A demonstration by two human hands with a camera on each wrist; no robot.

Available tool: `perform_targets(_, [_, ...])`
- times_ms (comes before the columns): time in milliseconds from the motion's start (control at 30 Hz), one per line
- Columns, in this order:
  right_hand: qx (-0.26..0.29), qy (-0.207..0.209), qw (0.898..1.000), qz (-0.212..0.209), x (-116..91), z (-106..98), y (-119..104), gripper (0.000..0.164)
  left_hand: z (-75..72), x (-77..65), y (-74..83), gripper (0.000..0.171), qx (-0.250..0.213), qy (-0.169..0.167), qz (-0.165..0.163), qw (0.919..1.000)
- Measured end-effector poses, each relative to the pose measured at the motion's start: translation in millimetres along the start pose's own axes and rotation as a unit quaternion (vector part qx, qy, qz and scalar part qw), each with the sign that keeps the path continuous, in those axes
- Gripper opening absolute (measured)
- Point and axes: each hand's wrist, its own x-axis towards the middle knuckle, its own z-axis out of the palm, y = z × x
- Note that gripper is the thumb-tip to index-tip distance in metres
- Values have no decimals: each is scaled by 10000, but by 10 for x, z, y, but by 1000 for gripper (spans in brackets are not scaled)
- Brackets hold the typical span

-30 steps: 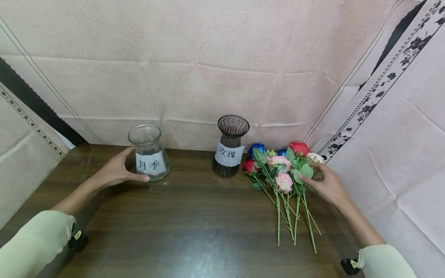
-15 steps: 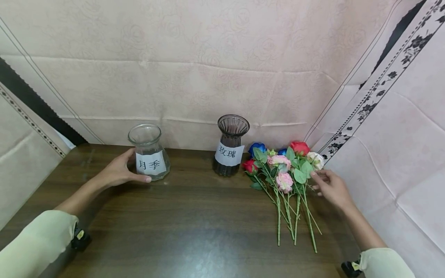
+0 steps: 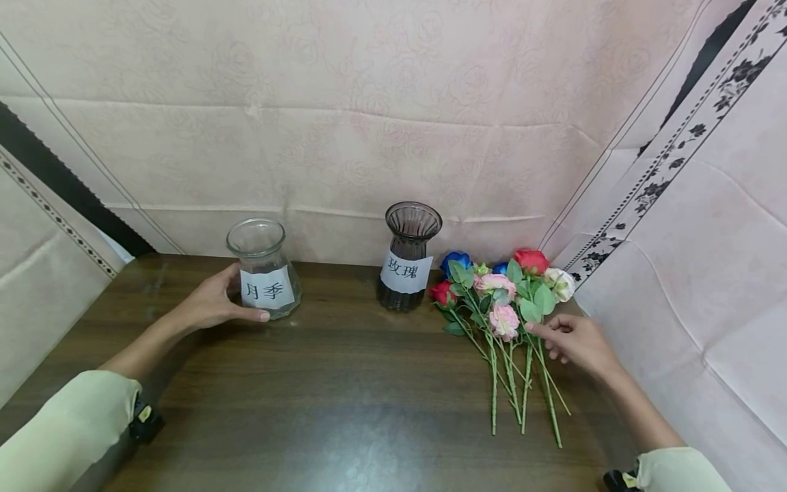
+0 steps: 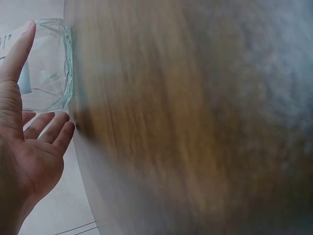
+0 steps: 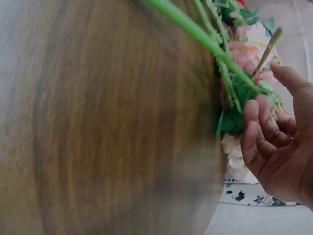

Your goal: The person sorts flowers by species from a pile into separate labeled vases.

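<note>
My left hand point(image 3: 212, 298) is at a clear glass vase point(image 3: 285, 294) with a white label, at the table's left. Its thumb lies across the vase's lower front and its fingers at the left side; the left wrist view shows the vase point(image 4: 51, 81) between them. On the right, my right hand point(image 3: 581, 344) is at the stems of a bunch of artificial flowers point(image 3: 504, 321). Thumb and forefinger stand apart beside a green stem point(image 5: 195, 33) in the right wrist view, the other fingers loosely bent. Nothing is visibly gripped there.
A dark glass vase point(image 3: 413, 222) with a white label stands between the clear vase and the flowers. Red, blue, pink and white blooms lie at the back right, stems toward the front. Patterned cloth point(image 3: 344, 123) hangs behind the brown table point(image 3: 320, 396).
My right hand has left the leaves below the white bloom and moved down and toward the front, to the stems. The left hand stays at the clear vase. No flower has visibly moved.
</note>
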Motion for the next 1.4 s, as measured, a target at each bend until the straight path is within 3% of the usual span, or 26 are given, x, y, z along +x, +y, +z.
perform_targets(200, [-107,224,9995,-208,-16,3,-93,44,8,6,-9,120,-17,12,5,10000])
perform_targets(567, [-655,1533,9857,-245,-64,34,-202,49,21,30,-16,116,15,2,3,10000])
perform_targets(767, [-558,1715,9833,-258,-64,40,-249,47,13,24,-5,115,-14,45,25,10000])
perform_targets(1033, [-350,1364,9883,-583,-76,34,-324,34,-12,1,37,114,-262,166,0,9995])
perform_targets(1200, [-501,859,9905,-953,-103,71,-338,19,-2,12,55,114,-149,187,-22,9997])
perform_targets(1400, [-782,143,9925,-926,-151,163,-450,18,-3,25,63,112,-123,162,30,9998])
